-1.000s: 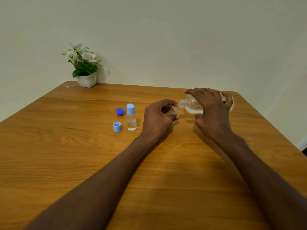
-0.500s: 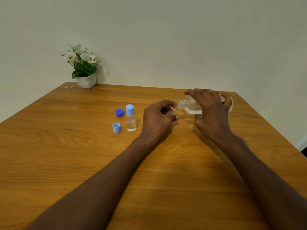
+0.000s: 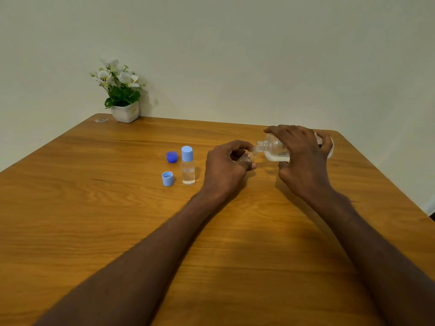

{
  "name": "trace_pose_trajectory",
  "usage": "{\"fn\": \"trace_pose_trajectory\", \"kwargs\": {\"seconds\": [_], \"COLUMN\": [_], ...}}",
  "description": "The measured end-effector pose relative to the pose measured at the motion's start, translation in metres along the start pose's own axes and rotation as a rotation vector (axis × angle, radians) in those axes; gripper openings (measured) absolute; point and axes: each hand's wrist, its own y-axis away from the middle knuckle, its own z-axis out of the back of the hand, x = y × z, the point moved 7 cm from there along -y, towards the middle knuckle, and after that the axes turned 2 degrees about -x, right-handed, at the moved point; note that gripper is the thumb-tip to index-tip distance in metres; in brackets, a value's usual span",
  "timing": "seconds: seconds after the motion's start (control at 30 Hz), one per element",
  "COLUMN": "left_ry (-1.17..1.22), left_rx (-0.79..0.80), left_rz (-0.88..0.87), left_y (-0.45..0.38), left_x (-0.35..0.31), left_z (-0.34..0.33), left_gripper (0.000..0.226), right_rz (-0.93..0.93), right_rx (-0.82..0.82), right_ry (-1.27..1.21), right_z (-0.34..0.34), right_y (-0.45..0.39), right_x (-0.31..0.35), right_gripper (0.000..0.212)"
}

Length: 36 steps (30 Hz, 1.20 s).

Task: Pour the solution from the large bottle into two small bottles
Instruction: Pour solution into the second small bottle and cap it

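One clear small capped bottle [image 3: 188,169] filled; right hand [image 3: 303,158] grips tipped clear large bottle [image 3: 274,149] w/ curled fingers, pouring into 2nd small bottle [image 3: 247,158] pinched by left hand [image 3: 227,168].

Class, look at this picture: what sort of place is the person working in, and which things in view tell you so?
Probably a plain room at home or in an office, not a laboratory: a bare wooden table stands against a blank wall, with a small potted plant in the corner.

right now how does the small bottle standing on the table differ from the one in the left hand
The standing small bottle is capped in light blue, upright and untouched; the held small bottle is uncapped, gripped in the left hand and mostly hidden, with the large bottle tipped to its mouth by the right hand. Both are clear.
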Motion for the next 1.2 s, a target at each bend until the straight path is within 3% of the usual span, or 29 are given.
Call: {"fn": "trace_pose_trajectory", "kwargs": {"seconds": [1.2], "left_ry": [0.011], "left_rx": [0.009], "left_rz": [-0.013], "left_y": [-0.0013], "left_x": [0.0003], "left_z": [-0.0008], "left_gripper": [0.041], "right_rz": [-0.013], "right_rx": [0.021], "right_ry": [-0.017], "right_z": [0.0015], "right_y": [-0.0007], "right_x": [0.0014], "right_gripper": [0.091]}}
